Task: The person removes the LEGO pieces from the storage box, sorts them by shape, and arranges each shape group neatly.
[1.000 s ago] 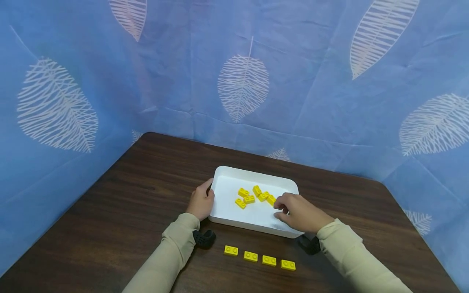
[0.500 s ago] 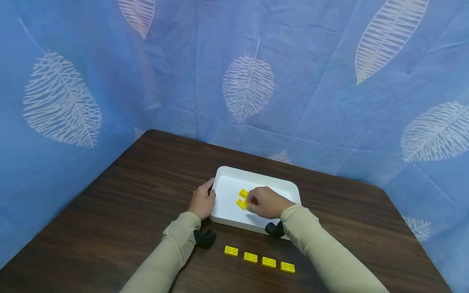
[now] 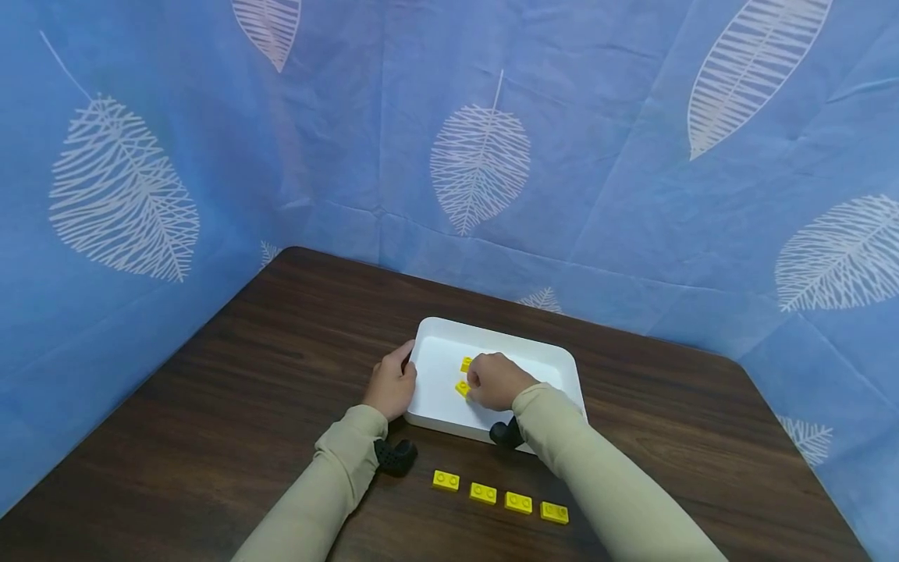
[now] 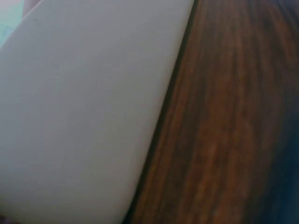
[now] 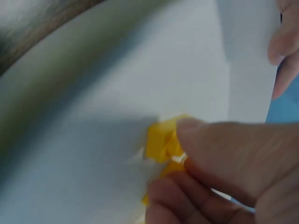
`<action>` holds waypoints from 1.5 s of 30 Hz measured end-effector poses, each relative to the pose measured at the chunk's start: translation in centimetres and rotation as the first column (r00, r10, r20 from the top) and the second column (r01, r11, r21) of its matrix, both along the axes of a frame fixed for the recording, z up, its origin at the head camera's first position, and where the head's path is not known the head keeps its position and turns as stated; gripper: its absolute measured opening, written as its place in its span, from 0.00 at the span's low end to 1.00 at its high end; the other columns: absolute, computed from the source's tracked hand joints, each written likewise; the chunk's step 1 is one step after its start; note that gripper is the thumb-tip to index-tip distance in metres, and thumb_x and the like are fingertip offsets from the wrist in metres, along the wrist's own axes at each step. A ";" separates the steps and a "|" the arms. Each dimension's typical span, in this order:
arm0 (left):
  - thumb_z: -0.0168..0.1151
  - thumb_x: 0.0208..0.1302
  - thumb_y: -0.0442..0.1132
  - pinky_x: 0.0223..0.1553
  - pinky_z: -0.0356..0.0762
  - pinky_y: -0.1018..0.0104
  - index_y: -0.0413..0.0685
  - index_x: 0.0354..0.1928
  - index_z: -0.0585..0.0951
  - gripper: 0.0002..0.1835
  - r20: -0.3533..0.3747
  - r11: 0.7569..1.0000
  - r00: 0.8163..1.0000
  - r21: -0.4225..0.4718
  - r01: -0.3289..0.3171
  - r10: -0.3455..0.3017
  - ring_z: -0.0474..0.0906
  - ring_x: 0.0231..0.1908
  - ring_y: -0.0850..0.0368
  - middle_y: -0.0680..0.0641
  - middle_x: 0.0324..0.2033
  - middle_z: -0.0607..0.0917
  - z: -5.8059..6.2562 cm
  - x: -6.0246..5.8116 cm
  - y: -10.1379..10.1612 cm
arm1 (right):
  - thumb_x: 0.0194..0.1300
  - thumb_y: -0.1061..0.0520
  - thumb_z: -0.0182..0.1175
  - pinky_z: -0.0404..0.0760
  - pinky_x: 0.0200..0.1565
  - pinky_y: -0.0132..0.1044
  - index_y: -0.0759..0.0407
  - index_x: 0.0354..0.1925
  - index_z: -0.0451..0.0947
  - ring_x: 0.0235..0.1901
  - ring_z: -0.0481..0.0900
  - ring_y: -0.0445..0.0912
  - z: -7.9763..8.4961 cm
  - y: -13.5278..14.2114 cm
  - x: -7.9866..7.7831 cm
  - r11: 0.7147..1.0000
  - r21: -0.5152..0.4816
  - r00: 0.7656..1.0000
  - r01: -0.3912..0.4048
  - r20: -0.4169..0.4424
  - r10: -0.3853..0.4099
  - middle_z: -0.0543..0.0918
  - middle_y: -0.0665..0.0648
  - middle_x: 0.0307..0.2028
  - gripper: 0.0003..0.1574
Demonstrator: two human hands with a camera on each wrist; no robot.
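A white tray (image 3: 523, 337) lies on the table with yellow toy bricks inside. My left hand (image 3: 391, 384) grips its left wall, the thumb over the rim in the right wrist view. Inside the tray, my right hand (image 3: 497, 382) reaches down with thumb and fingers pinching a yellow brick (image 5: 172, 168). Close against the thumb tip is another yellow brick (image 5: 160, 140). The head view shows one small brick (image 3: 467, 364) and a second brick (image 3: 461, 388) just left of the right hand, which hides the others.
In front of the tray, several yellow two-stud bricks (image 3: 483, 492) form a spaced row on the dark wooden table (image 3: 302, 343). The right forearm passes just right of this row. A blue leaf-patterned cloth (image 3: 351, 140) hangs behind the table.
My right hand has moved left across the tray from its right side and closed its fingers among the left bricks. The left hand stays at the tray wall; the row is unchanged.
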State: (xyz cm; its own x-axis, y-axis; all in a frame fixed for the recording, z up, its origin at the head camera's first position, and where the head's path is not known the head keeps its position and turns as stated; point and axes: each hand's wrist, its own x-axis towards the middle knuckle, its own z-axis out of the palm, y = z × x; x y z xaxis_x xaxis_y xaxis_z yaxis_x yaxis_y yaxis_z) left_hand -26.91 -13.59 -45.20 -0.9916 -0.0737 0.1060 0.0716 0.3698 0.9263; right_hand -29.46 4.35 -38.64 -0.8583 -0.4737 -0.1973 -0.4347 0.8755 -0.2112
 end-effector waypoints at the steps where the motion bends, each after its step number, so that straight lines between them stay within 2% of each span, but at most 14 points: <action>1: 0.44 0.71 0.34 0.62 0.66 0.48 0.41 0.67 0.65 0.24 0.000 1.000 1.000 0.000 -0.002 0.002 0.66 0.64 0.46 0.39 0.64 0.70 0.0 0.0 0.0 | 0.58 0.61 0.63 0.71 0.33 0.36 0.58 0.22 0.80 0.24 0.70 0.44 0.0 -0.2 -0.1 1.000 0.015 1.000 0.011 0.002 -0.011 0.77 0.52 0.21 0.09; 4: 0.44 0.71 0.34 0.62 0.66 0.47 0.41 0.67 0.65 0.24 0.004 1.000 1.000 0.004 -0.002 0.002 0.66 0.64 0.46 0.39 0.64 0.70 0.1 -0.1 -0.1 | 0.56 0.60 0.65 0.74 0.35 0.36 0.60 0.29 0.83 0.26 0.72 0.44 -0.2 -0.7 -0.1 0.998 0.049 0.999 0.039 0.003 -0.039 0.81 0.52 0.26 0.03; 15: 0.44 0.71 0.33 0.62 0.65 0.46 0.39 0.67 0.65 0.24 0.009 1.000 1.000 0.020 0.011 -0.011 0.65 0.65 0.44 0.38 0.65 0.69 0.3 0.0 0.0 | 0.56 0.62 0.64 0.76 0.38 0.39 0.62 0.36 0.82 0.28 0.73 0.46 0.0 -1.7 0.4 0.993 0.105 0.998 0.050 0.018 -0.052 0.81 0.55 0.30 0.07; 20: 0.44 0.71 0.34 0.63 0.65 0.48 0.40 0.68 0.64 0.24 0.015 1.000 1.000 0.020 0.015 -0.015 0.64 0.65 0.46 0.39 0.65 0.69 0.1 0.0 0.3 | 0.56 0.61 0.65 0.75 0.37 0.38 0.61 0.35 0.84 0.28 0.73 0.46 0.8 -0.8 0.7 0.996 0.086 0.999 0.034 0.004 -0.034 0.83 0.54 0.31 0.06; 27: 0.44 0.71 0.33 0.63 0.64 0.47 0.39 0.68 0.64 0.24 0.011 1.000 1.000 0.021 0.016 -0.016 0.63 0.65 0.45 0.38 0.65 0.68 0.1 0.0 0.1 | 0.55 0.61 0.67 0.75 0.40 0.40 0.61 0.35 0.83 0.29 0.73 0.46 2.6 1.8 1.5 0.998 0.057 0.998 0.038 -0.056 -0.035 0.83 0.54 0.34 0.06; 32: 0.44 0.71 0.34 0.63 0.63 0.47 0.40 0.69 0.63 0.25 0.024 1.000 1.000 0.019 0.011 -0.011 0.62 0.66 0.45 0.39 0.66 0.67 0.3 0.1 0.0 | 0.55 0.63 0.66 0.77 0.37 0.38 0.61 0.35 0.82 0.28 0.72 0.44 3.5 4.8 3.0 0.999 0.014 0.997 0.032 -0.071 -0.031 0.82 0.54 0.32 0.06; 39: 0.44 0.71 0.34 0.64 0.63 0.47 0.40 0.69 0.63 0.25 0.029 1.000 0.999 0.013 0.015 -0.016 0.62 0.66 0.45 0.39 0.66 0.67 0.3 0.2 0.1 | 0.55 0.63 0.66 0.76 0.32 0.35 0.60 0.34 0.82 0.26 0.71 0.40 4.5 9.0 6.2 0.999 -0.040 0.996 0.004 -0.091 -0.007 0.81 0.51 0.29 0.06; 45: 0.44 0.71 0.33 0.63 0.63 0.46 0.38 0.68 0.63 0.24 0.011 1.000 1.000 0.012 0.017 -0.017 0.63 0.65 0.43 0.37 0.65 0.67 0.2 0.2 0.0 | 0.55 0.63 0.66 0.74 0.27 0.30 0.56 0.32 0.81 0.25 0.70 0.35 4.3 12.1 8.8 0.993 -0.118 0.997 0.011 -0.078 -0.020 0.78 0.47 0.28 0.05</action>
